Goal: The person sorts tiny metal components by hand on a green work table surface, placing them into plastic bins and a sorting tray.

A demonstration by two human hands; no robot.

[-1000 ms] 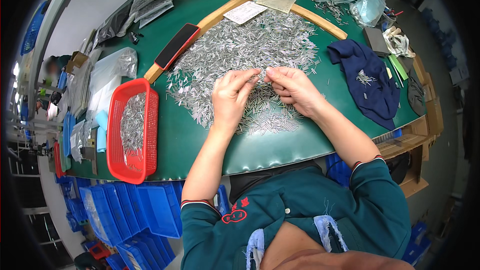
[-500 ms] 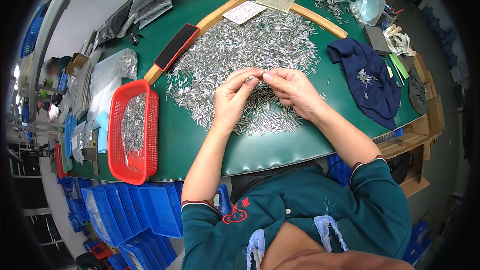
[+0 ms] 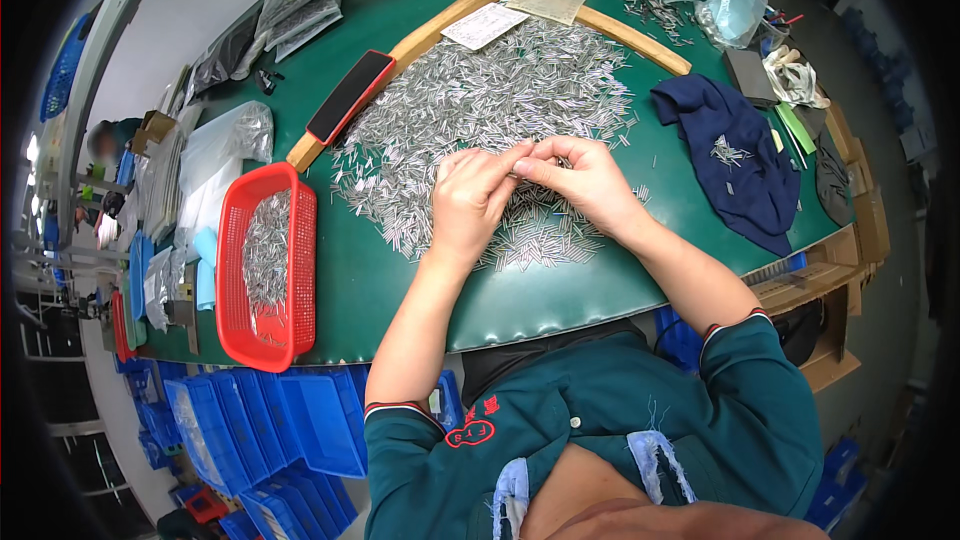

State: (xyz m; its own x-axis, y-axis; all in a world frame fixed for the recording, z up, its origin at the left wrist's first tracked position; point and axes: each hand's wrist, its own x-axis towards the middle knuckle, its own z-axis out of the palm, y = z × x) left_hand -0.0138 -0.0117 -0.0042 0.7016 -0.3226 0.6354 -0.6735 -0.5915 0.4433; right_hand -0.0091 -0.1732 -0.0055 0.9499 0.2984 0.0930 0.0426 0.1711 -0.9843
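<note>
Green sheeting covers the worktop [image 3: 560, 305], which carries a broad pile [image 3: 500, 85] of short, slender metal pins; the pile is the reference for all positions below. The left hand [image 3: 466, 198] and the right hand [image 3: 588, 185] are located above the near part of the pile, with their fingertips meeting. Left grip: fingers bent and drawn together; the contact point is hidden, so whether it is closed on a pin cannot be told. Right grip: narrow, with thumb and forefinger brought close together against the left fingertips; any part between them is too small to tell. A red perforated basket [image 3: 304, 275], positioned left of the pile and apart from it, contains a further quantity of pins [image 3: 265, 252]. Two wooden bars, one left [image 3: 450, 19] and one right [image 3: 640, 42], border the far side of the pile at an angle to each other. A black-and-red block [image 3: 350, 97] rests on the left bar, beside the pile. A white card [image 3: 484, 26] and a pale flat packet [image 3: 546, 1] lie at the far edge of the pile. A navy cloth [image 3: 735, 200], right of the pile, bears a small cluster of pins [image 3: 727, 150].
</note>
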